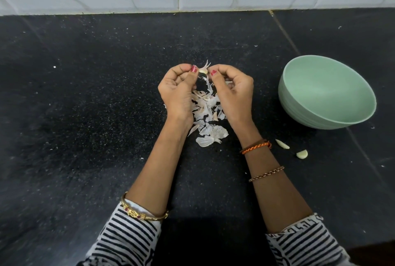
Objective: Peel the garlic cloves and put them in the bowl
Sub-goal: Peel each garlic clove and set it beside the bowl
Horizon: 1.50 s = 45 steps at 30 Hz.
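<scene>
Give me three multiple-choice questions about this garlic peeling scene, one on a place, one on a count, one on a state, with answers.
1. Where do the peeled garlic cloves lie?
A. in the bowl
B. on the counter beside the bowl
C. on the skins

2. How many cloves lie there?
A. two
B. four
C. six

3. What is inside the green bowl?
A. skins
B. cloves
C. nothing

Answers: 1 B, they rest on the black countertop near the bowl. 2 A, two pale cloves show. 3 C, its inside shows bare.

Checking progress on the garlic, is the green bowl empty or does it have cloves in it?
Empty: the green bowl shows only bare inner wall, though its near side is hidden.
</scene>
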### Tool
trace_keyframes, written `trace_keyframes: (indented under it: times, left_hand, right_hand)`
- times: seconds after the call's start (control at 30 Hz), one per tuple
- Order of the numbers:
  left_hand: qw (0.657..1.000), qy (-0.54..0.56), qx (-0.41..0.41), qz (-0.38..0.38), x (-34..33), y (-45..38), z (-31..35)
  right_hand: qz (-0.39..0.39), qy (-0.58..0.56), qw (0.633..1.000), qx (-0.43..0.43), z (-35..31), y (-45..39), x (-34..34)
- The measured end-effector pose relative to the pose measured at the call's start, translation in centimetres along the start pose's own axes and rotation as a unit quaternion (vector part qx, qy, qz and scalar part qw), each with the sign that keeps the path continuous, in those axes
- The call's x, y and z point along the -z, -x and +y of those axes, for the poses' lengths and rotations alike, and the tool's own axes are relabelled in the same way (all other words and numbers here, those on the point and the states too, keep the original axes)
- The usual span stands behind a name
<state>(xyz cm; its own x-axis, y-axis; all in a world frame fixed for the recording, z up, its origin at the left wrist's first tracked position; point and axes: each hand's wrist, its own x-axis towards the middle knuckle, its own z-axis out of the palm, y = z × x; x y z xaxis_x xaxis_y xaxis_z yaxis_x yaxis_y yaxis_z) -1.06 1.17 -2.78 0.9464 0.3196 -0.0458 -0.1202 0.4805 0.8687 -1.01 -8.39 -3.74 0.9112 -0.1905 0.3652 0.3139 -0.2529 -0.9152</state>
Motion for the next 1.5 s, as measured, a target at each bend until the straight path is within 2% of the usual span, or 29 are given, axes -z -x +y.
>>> trace_keyframes:
  times: [0.3,0.5,0.77,0.93,1.1,1.2,1.3,1.5]
  left_hand:
    - [0.989,-0.095,-0.113,-0.004,0.02,-0.08,-0.4]
    - [0.975,-0.151,-0.16,-0.028,0.28,-0.19,-0.57]
    - [0.971,-0.158,-0.176,-0.035,0.41,-0.36,-0.61]
    - [0.975,-0.149,-0.155,-0.052,0.56,-0.4,-0.47]
    - [0.998,0.017,0.012,-0.065,0.25,-0.35,0.14]
    - [0.999,-0.007,-0.019,-0.028,0.37,-0.47,0.0]
    - [0.995,-0.062,-0.072,-0.017,0.42,-0.45,-0.2]
    - [0.999,-0.026,-0.03,-0.016,0.13,0.03,0.03]
  right_hand:
    - [0.051,0.128,0.987,0.078,0.0,0.23,-0.12]
    - [0.06,0.138,0.986,0.07,0.04,0.19,-0.03]
    - [0.058,0.11,0.991,0.054,0.1,0.1,0.04]
    - [0.058,0.088,0.993,0.051,0.1,0.05,0.17]
    - [0.082,-0.009,0.996,-0.022,0.07,-0.43,0.45]
    - [0.092,-0.03,0.995,0.01,-0.22,-0.44,0.8]
    - [0.032,0.027,0.997,0.069,-0.28,-0.14,0.48]
    - [0.015,0.07,0.995,0.067,0.19,-0.09,0.3]
